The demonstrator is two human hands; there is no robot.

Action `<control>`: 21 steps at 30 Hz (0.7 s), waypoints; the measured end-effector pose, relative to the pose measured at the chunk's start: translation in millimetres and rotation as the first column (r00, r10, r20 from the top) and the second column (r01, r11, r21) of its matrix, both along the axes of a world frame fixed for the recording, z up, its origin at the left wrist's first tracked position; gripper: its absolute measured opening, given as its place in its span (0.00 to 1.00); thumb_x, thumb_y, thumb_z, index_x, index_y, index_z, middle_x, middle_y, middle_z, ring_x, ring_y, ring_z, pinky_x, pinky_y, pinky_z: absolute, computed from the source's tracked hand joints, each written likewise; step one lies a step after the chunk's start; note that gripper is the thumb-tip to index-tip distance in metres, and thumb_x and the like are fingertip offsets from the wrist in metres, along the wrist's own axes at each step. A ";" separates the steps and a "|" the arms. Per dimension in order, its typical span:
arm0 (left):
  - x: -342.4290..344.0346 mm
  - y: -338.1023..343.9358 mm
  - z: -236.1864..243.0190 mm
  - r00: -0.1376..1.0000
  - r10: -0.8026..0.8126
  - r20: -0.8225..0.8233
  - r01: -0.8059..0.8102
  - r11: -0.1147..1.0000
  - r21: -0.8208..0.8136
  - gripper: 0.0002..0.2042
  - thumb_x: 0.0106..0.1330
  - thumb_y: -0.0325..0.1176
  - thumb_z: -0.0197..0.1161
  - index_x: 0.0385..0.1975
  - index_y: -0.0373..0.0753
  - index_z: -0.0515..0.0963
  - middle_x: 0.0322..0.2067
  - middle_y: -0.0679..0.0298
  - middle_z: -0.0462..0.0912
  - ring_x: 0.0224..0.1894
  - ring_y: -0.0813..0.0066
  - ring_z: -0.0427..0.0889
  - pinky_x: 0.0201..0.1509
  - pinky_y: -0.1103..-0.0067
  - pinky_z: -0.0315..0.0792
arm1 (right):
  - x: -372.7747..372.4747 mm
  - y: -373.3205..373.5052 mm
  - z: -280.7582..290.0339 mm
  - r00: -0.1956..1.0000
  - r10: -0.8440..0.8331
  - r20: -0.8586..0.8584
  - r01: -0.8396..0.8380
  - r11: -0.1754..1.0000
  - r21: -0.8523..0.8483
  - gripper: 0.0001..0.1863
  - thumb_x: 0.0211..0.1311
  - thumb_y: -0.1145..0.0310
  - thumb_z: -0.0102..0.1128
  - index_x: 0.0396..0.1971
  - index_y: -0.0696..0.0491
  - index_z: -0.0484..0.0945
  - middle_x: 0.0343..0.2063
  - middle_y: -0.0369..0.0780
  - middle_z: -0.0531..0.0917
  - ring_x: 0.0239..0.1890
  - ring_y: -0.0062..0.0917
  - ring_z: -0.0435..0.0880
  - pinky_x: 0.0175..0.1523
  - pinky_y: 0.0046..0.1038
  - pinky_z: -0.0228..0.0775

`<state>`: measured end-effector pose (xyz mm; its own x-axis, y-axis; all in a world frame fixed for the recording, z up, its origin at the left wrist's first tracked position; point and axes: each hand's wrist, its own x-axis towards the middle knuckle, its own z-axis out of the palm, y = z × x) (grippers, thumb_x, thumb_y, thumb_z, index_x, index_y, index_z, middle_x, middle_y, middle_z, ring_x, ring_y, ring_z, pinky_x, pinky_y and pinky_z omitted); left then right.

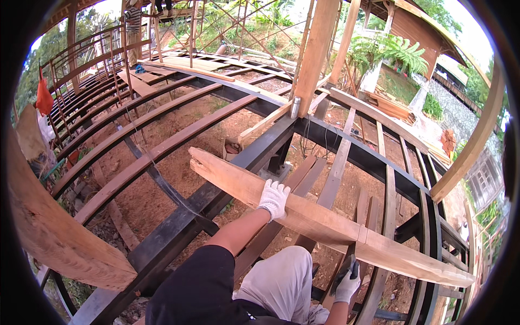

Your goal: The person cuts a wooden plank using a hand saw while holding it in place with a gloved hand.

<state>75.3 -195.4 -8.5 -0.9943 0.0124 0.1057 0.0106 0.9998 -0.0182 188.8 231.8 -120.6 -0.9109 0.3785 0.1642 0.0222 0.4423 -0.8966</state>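
A long, thick wooden plank [325, 219] lies slantwise across the frame in front of me, its far-left end rough and split. My left hand [274, 199], in a white knit glove, grips its upper edge with bent fingers. A thin line crosses the plank toward its right part. Just below that line, my right hand [346, 284], also gloved, is closed round a dark tool [352, 266] at the plank's near edge. The tool's kind is unclear; its far end meets the plank. My light-trousered knee [279, 276] is bent between my arms.
Black steel beams [244, 146] and wooden joists [173, 141] form an open floor frame over bare earth. Upright posts stand ahead [316, 54], at left [65, 238] and at right [471, 141]. A metal flask [295, 107] stands by the middle post. Another person [132, 32] stands far left.
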 end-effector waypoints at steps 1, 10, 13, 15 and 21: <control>-2.4 1.6 -1.1 1.000 0.001 0.006 -0.001 1.000 0.001 0.50 0.45 0.59 0.77 0.69 0.41 0.69 0.65 0.52 0.74 0.73 0.53 0.65 0.80 0.55 0.46 | -13.2 0.3 4.6 0.999 -0.003 0.041 0.005 0.999 -0.050 0.27 0.70 0.81 0.51 0.69 0.59 0.73 0.56 0.44 0.86 0.48 0.24 0.86 0.51 0.26 0.79; -3.4 9.0 -4.9 0.999 -0.008 -0.052 0.007 1.000 -0.008 0.45 0.47 0.54 0.77 0.67 0.42 0.70 0.62 0.55 0.75 0.70 0.57 0.68 0.79 0.55 0.49 | -32.1 19.3 -18.9 0.967 0.020 -0.254 0.043 0.970 0.241 0.26 0.72 0.81 0.53 0.69 0.55 0.75 0.45 0.36 0.88 0.28 0.16 0.81 0.33 0.22 0.76; 5.2 -0.5 -10.8 0.999 0.015 -0.046 -0.016 1.000 -0.010 0.44 0.48 0.54 0.76 0.67 0.42 0.70 0.62 0.55 0.75 0.70 0.56 0.68 0.79 0.55 0.49 | -22.6 -2.3 5.9 0.996 0.036 -0.080 -0.034 0.999 0.030 0.27 0.71 0.82 0.52 0.70 0.58 0.73 0.54 0.40 0.86 0.45 0.21 0.83 0.50 0.24 0.76; 5.1 1.7 -7.7 0.999 0.023 -0.043 -0.024 1.000 -0.014 0.44 0.48 0.54 0.76 0.67 0.42 0.70 0.62 0.55 0.75 0.70 0.56 0.68 0.79 0.55 0.50 | -14.4 -11.5 27.9 0.995 0.063 0.081 -0.047 0.982 -0.184 0.29 0.70 0.83 0.50 0.71 0.60 0.71 0.61 0.41 0.83 0.58 0.25 0.83 0.61 0.26 0.75; 4.0 2.6 -6.6 0.998 0.015 -0.064 -0.015 1.000 0.003 0.45 0.49 0.55 0.76 0.68 0.41 0.69 0.64 0.54 0.74 0.71 0.55 0.67 0.79 0.55 0.49 | -8.2 -1.8 26.9 0.993 0.040 0.111 -0.027 0.993 -0.118 0.28 0.70 0.82 0.53 0.70 0.57 0.73 0.57 0.43 0.86 0.51 0.25 0.86 0.54 0.27 0.78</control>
